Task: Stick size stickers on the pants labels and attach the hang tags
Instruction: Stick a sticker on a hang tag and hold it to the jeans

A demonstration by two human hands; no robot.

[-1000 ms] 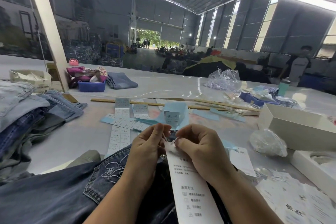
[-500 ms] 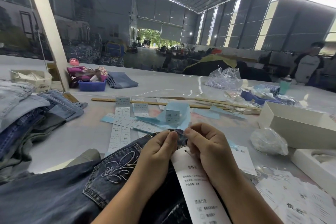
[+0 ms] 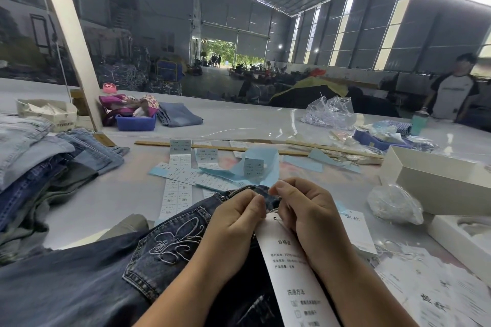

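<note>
while two hands pinch, one hang tag [image 3: 287, 260] hangs.

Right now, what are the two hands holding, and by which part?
Both hands pinch at the waistband of the dark jeans, beside the top hole of the white hang tag: left hand, right hand. Whether the fingers hold its string cannot be told.

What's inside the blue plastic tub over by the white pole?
The small blue plastic tub holds a bundle of purple and pink patterned fabric that spills over its rim. Whatever lies lower down in the tub is hidden by its wall and the fabric.
</note>
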